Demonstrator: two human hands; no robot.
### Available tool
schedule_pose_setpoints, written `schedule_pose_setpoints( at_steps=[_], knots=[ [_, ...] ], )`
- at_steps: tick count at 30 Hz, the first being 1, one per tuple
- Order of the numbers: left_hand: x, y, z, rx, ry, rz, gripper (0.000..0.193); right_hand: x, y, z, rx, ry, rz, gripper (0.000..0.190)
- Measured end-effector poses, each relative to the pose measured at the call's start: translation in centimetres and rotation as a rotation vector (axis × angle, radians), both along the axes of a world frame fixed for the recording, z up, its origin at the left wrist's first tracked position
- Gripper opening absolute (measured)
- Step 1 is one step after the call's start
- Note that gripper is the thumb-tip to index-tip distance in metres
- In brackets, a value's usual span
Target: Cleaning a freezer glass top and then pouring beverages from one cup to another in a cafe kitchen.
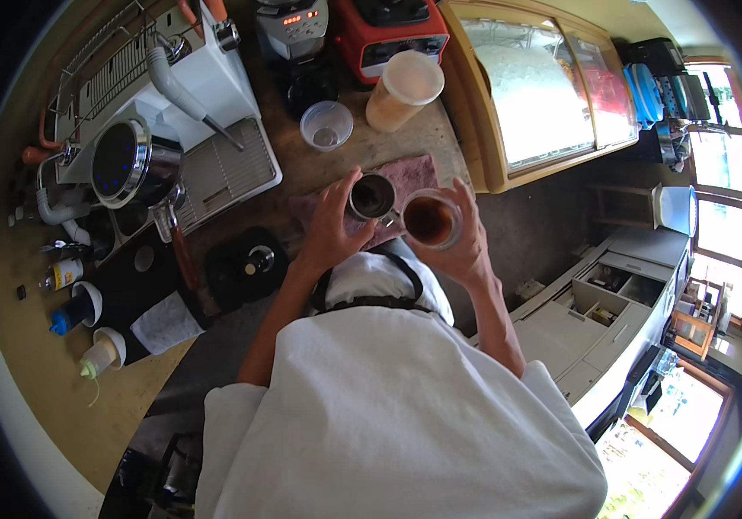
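My left hand (337, 227) is around a small metal pitcher (371, 196), whose inside looks dark. In my right hand (462, 246) is a clear cup (432, 219) with dark brown liquid in it, close to the pitcher's right side. A mauve cloth (413, 172) lies on the wooden counter (351, 156) beneath and behind the pitcher. Behind my hands stand an empty-looking clear plastic cup (326, 126) and a tall lidded tub (403, 91) with light brown contents.
At the left is a white espresso machine (215, 71) with a steam wand, a drip tray (235, 165) and a wooden-handled portafilter (183, 253). A grinder (292, 29) and a red blender base (390, 39) stand at the back. A wood-framed glass cabinet (533, 91) is at the right.
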State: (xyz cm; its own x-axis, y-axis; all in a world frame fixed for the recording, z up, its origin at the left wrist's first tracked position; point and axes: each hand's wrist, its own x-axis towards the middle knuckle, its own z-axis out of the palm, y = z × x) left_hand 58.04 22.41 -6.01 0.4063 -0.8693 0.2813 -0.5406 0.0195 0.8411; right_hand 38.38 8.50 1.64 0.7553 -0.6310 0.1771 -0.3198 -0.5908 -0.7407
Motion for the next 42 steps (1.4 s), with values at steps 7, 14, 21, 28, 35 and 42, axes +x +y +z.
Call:
schedule_pose_setpoints(
  at_steps=[7, 14, 21, 28, 35, 42],
  knots=[
    [0.0, -0.3, -0.1, 0.022, 0.033, -0.018, 0.089, 0.2, 0.1, 0.3, -0.042, 0.035, 0.014, 0.11],
    [0.0, -0.2, -0.1, 0.008, 0.022, -0.018, 0.089, 0.2, 0.4, 0.4, 0.041, 0.057, -0.025, 0.105],
    [0.0, -0.2, 0.1, -0.006, -0.005, -0.003, 0.085, 0.4, 0.3, 0.5, 0.013, 0.042, -0.018, 0.105],
    [0.0, -0.2, 0.1, -0.014, 0.0, 0.005, 0.086, 1.0, 0.3, 1.0, 0.024, 0.095, 0.006, 0.105],
    [-0.2, -0.3, -0.9, -0.036, 0.023, 0.026, 0.088, 1.7, 0.3, 1.0, -0.016, 0.148, 0.0, 0.109],
    [-0.1, -0.1, -0.4, -0.042, 0.015, 0.024, 0.088, 2.1, 0.4, 1.5, -0.031, 0.183, 0.023, 0.108]
  ],
)
